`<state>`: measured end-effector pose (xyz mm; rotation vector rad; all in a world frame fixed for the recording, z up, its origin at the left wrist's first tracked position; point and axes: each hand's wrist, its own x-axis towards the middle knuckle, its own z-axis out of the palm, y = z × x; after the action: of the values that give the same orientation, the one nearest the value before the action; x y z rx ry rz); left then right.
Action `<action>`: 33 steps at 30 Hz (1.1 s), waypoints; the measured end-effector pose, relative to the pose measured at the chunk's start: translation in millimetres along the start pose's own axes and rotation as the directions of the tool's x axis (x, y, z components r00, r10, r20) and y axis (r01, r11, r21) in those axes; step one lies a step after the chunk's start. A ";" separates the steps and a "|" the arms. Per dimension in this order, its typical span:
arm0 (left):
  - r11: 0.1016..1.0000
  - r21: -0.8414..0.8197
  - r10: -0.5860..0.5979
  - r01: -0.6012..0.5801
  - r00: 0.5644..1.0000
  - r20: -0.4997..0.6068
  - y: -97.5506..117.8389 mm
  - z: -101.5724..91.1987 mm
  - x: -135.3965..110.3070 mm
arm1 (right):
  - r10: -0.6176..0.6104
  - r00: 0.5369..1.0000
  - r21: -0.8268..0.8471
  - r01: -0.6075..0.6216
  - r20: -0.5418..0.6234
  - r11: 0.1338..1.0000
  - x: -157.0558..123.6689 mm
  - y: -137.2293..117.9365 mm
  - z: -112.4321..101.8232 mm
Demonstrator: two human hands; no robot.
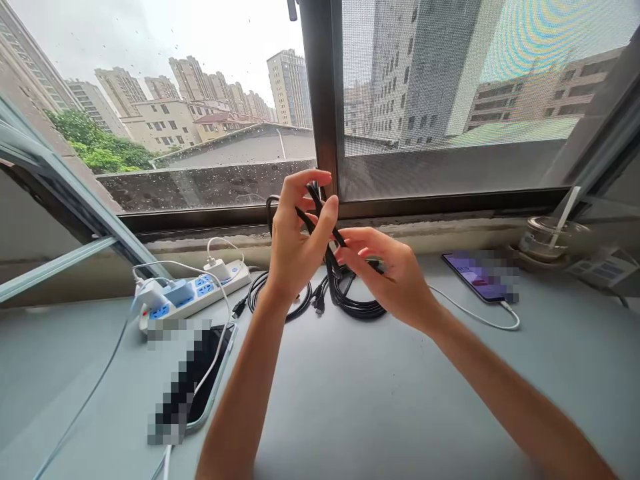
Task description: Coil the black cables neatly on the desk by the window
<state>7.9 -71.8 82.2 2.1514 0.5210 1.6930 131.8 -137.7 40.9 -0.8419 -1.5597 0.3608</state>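
Observation:
A black cable, gathered in loops, is held up above the table in front of the window. My left hand is curled around the loops, its thumb and fingers closed on them. Just to the right, my right hand pinches the same cable between thumb and fingertips. Behind and below the hands, a coiled black cable lies on the table. Another black coil is partly hidden by my left wrist. A black plug lies between the two coils.
A white power strip with chargers plugged in stands at left, near a phone with a white cord. Another phone charges at right. A cup with a straw stands by the window frame. The grey table runs beneath.

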 end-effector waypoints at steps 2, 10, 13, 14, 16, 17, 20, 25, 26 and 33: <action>1.000 -0.025 0.019 -0.019 1.000 0.017 -0.7 -0.5 0.2 | 0.048 0.998 0.067 -0.051 0.045 0.996 -0.8 -3.8 -0.8; 0.990 -0.112 0.100 -0.085 0.986 0.133 1.3 2.0 -2.3 | 0.162 0.946 0.511 -0.290 0.280 0.809 1.6 -6.5 -1.7; 0.988 -0.105 0.130 -0.112 0.975 0.182 7.0 0.9 -3.1 | 0.146 0.934 0.544 -0.312 0.327 0.779 3.2 -8.9 -2.8; 0.988 -0.092 0.142 -0.127 0.971 0.190 8.9 0.2 -3.3 | 0.134 0.933 0.535 -0.304 0.334 0.788 3.6 -9.8 -3.5; 0.986 -0.054 0.165 -0.157 0.969 0.186 12.3 -1.6 -3.4 | 0.120 0.940 0.518 -0.279 0.318 0.808 4.2 -10.8 -5.7; 0.984 -0.033 0.177 -0.174 0.968 0.178 13.7 -2.8 -3.4 | 0.120 0.948 0.513 -0.262 0.294 0.818 4.7 -10.6 -7.4; 0.971 0.038 0.229 -0.236 0.963 0.143 15.1 -7.2 -2.2 | 0.126 0.979 0.514 -0.192 0.161 0.836 7.5 -7.7 -15.6; 0.961 0.104 0.256 -0.255 0.967 -0.001 7.4 -14.4 2.5 | 0.169 0.973 0.566 -0.051 -0.158 0.823 16.8 -6.9 -40.2; 0.964 0.110 0.247 -0.242 0.969 -0.025 5.4 -15.4 3.4 | 0.192 0.960 0.564 -0.046 -0.202 0.825 18.7 -8.2 -46.0; 0.955 0.219 0.233 -0.198 0.961 -0.147 -3.9 -24.8 7.6 | 0.255 0.873 0.547 0.016 -0.416 0.837 27.4 -21.2 -83.9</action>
<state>-14.9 -63.5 92.2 2.2876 0.5413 2.0381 206.2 -153.3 90.5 -0.5284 -0.8703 0.6038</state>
